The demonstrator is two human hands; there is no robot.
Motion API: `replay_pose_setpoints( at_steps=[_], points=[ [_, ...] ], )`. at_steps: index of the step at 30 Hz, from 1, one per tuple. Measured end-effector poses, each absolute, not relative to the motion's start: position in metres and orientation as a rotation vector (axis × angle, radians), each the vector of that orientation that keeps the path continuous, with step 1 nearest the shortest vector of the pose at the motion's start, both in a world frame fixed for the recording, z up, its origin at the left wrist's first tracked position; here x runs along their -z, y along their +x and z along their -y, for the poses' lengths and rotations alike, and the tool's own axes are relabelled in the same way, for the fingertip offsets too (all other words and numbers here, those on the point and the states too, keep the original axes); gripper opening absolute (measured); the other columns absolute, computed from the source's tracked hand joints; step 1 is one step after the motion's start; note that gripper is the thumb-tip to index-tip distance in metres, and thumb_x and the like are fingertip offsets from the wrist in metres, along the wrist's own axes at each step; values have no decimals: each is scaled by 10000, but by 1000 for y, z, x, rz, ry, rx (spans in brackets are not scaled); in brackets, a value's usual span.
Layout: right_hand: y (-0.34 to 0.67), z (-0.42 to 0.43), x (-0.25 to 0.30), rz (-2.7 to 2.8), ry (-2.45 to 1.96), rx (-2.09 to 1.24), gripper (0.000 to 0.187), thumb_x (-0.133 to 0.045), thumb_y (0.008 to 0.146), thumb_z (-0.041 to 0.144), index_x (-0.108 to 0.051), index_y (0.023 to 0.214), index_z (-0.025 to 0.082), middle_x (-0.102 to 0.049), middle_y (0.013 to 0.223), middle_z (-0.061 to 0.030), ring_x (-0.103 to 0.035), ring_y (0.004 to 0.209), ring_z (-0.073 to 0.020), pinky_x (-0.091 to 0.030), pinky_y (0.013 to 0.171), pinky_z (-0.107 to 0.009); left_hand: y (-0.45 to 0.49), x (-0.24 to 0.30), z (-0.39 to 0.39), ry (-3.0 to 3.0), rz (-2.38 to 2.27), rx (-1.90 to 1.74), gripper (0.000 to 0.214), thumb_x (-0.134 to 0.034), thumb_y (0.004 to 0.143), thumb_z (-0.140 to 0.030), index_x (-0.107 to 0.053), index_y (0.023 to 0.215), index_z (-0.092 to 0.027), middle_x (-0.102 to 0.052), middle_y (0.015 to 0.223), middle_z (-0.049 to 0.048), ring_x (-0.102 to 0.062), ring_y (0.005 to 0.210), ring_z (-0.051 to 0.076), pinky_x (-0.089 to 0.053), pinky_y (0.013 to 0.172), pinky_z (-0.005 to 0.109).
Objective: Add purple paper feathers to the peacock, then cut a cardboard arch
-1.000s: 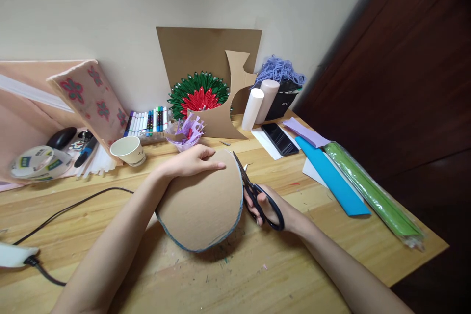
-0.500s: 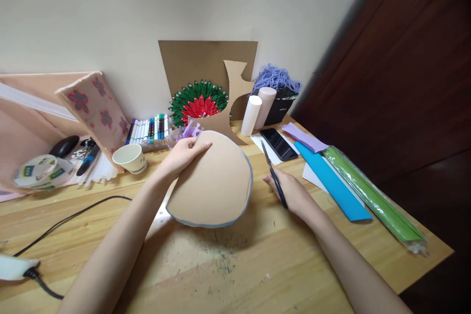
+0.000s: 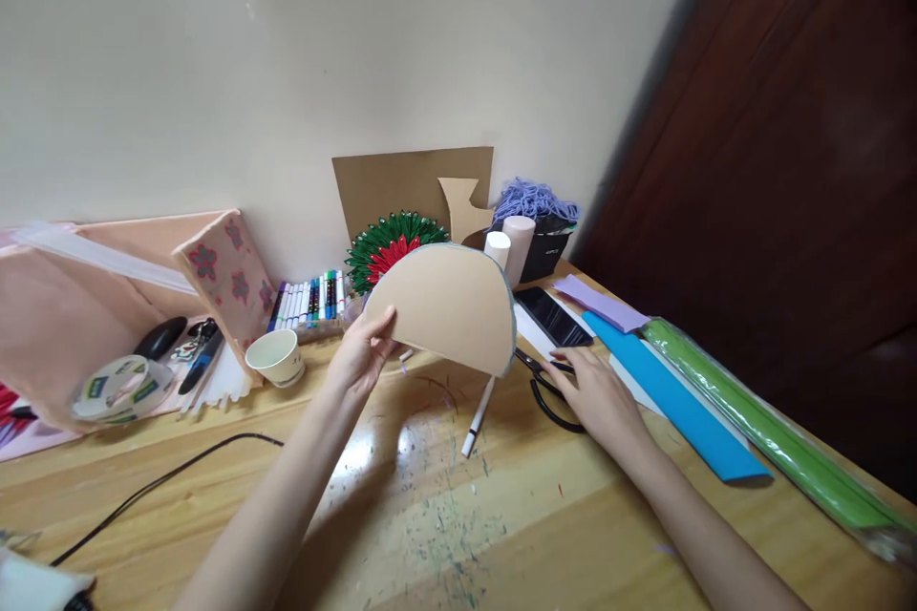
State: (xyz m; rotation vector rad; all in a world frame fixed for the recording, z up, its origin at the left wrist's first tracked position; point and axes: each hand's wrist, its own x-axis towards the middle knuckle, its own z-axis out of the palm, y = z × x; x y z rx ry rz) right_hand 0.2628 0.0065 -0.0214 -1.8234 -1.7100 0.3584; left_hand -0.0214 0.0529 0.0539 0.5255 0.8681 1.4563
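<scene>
My left hand (image 3: pixel 364 353) grips a rounded piece of tan cardboard (image 3: pixel 444 305) by its left edge, thumb on top. The cardboard has a blue line along its curved rim and is held tilted above the table. To the right, my right hand (image 3: pixel 602 401) is low over the wood, fingers stretched out across one handle of the black scissors (image 3: pixel 551 406). Those scissors lie on the table with their handles spread, their tips partly behind the cardboard. Below the cardboard lies a white marker (image 3: pixel 479 417).
Behind are a red-and-green ribbon flower (image 3: pixel 394 253), leaning cardboard (image 3: pixel 408 181), markers (image 3: pixel 311 301) and a paper cup (image 3: pixel 276 359). On the right lie a phone (image 3: pixel 555 317), blue paper (image 3: pixel 677 401) and a green packet (image 3: pixel 759 420). A black cable (image 3: pixel 164 477) crosses the left side.
The scissors have gone from my right hand's grip to lying on the table. My left hand has lifted and turned the cardboard, uncovering the marker. The view has tilted up.
</scene>
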Motion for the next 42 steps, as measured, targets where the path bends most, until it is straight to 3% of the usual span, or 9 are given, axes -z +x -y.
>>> replay_pose_setpoints(
  at_steps=[3, 7, 10, 16, 23, 27, 33, 38, 42],
  points=[
    [245, -4, 19, 1488, -1411, -850, 475, -344, 873, 543, -551, 1075, 166, -651, 930, -118, -642, 804, -224, -511, 612, -323, -4, -36, -51, 476, -805, -1511, 253, -589, 733, 2, -639, 943, -131, -706, 892, 52, -663, 814, 120, -543, 754, 190],
    [233, -5, 24, 1299, -1174, -1100, 378, -544, 801, 515, -519, 959, 172, -661, 767, -61, -617, 644, -159, -490, 519, -254, 16, -10, -44, 546, -743, -1480, 293, -686, 695, -81, -644, 970, -174, -698, 1005, 41, -637, 968, 140, -505, 851, 206],
    [239, -12, 32, 1150, -1169, -1079, 342, -618, 754, 490, -490, 824, 181, -659, 678, -33, -586, 573, -122, -477, 501, -222, 20, 3, -41, 681, -807, -1395, 338, -751, 660, -186, -645, 981, -172, -691, 1051, 62, -613, 1034, 178, -481, 893, 262],
    [252, -25, 45, 1054, -1219, -1089, 405, -678, 668, 516, -518, 803, 170, -669, 639, -30, -591, 555, -113, -485, 509, -213, 14, 22, -45, 1092, -1039, -1294, 414, -778, 620, -310, -654, 966, -118, -702, 1011, 118, -633, 968, 251, -454, 896, 376],
    [258, -28, 46, 1182, -1311, -1103, 359, -595, 707, 524, -539, 807, 184, -672, 711, -50, -627, 636, -158, -514, 628, -293, 11, 33, -53, 1065, -1047, -1280, 435, -737, 658, -395, -654, 969, -103, -697, 1016, 134, -642, 934, 256, -477, 840, 372],
    [280, -19, 36, 1557, -1692, -749, 236, -616, 686, 386, -571, 806, 188, -644, 902, -76, -619, 883, -217, -469, 777, -327, 4, 26, -57, 989, -1028, -1358, 446, -729, 671, -391, -635, 1028, -142, -674, 1095, 114, -629, 986, 245, -495, 832, 354],
    [287, -8, 31, 1797, -1998, -563, 190, -607, 626, 194, -493, 777, 192, -598, 764, -32, -583, 743, -198, -405, 648, -272, -11, 10, -63, 922, -1048, -1465, 419, -739, 670, -368, -632, 1016, -158, -664, 1110, 99, -637, 958, 210, -528, 767, 300],
    [266, -14, 36, 1441, -1611, -941, 255, -612, 707, 389, -444, 779, 211, -523, 672, 22, -516, 585, -138, -405, 549, -253, -19, 1, -65, 934, -1034, -1491, 387, -745, 666, -348, -644, 995, -171, -675, 1080, 73, -648, 923, 192, -544, 763, 305],
    [248, -10, 29, 1137, -1156, -1416, 554, -487, 671, 755, -444, 772, 211, -436, 632, 48, -479, 477, -106, -462, 485, -273, -20, -4, -64, 960, -1050, -1427, 396, -760, 645, -345, -652, 980, -163, -674, 1063, 79, -643, 915, 191, -546, 747, 298]
  ],
)
